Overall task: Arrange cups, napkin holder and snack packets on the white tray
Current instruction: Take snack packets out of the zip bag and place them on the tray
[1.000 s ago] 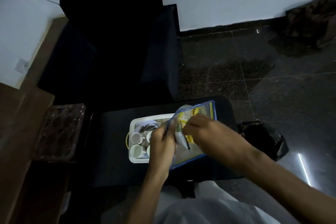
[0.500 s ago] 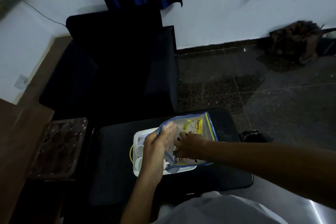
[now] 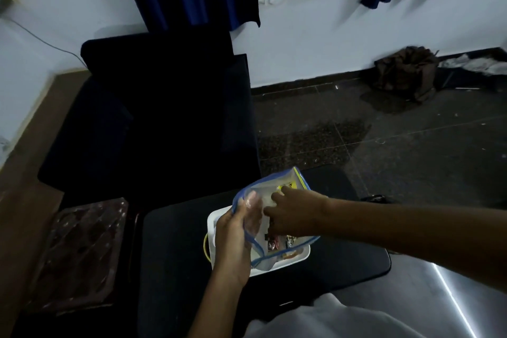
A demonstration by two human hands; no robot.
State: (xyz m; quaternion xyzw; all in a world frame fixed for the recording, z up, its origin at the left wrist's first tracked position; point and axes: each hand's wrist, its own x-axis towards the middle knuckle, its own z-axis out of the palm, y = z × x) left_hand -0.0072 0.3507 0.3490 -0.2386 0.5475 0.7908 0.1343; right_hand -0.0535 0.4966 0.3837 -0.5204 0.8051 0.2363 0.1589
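A clear zip bag (image 3: 277,195) with a blue edge is being held open above the white tray (image 3: 299,258), which is resting on a dark table (image 3: 175,250). Its left rim is being gripped by the left hand (image 3: 236,236), fingers curled around the plastic. The right hand (image 3: 293,214) is being pushed inside among the snack packets (image 3: 279,242); its fingers are hidden, so their closure cannot be told.
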